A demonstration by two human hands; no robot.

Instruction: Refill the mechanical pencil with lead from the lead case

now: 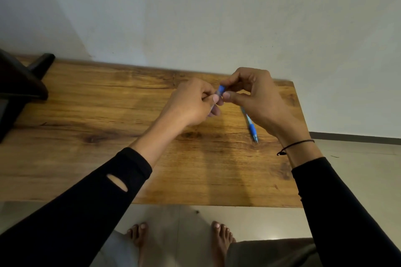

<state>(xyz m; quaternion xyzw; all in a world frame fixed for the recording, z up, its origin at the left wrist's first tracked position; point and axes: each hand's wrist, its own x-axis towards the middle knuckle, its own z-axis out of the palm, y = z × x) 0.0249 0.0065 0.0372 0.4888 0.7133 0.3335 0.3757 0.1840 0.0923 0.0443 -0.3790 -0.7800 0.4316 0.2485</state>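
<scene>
A small clear lead case with a blue cap (pixel 220 91) is held above the wooden table (pixel 108 115). My left hand (pixel 192 104) is closed around the case's clear body. The thumb and fingers of my right hand (pixel 253 95) pinch its blue cap end. Most of the case is hidden inside the fingers. The blue mechanical pencil (pixel 250 125) lies on the table under my right hand, tip pointing toward me, its upper end hidden by the hand.
A dark object with a black handle-like part (pixel 21 84) stands at the table's far left. A pale wall runs along the table's back edge. The table's right edge (pixel 300 136) drops to a tiled floor, and bare feet (pixel 180 238) show below the front edge.
</scene>
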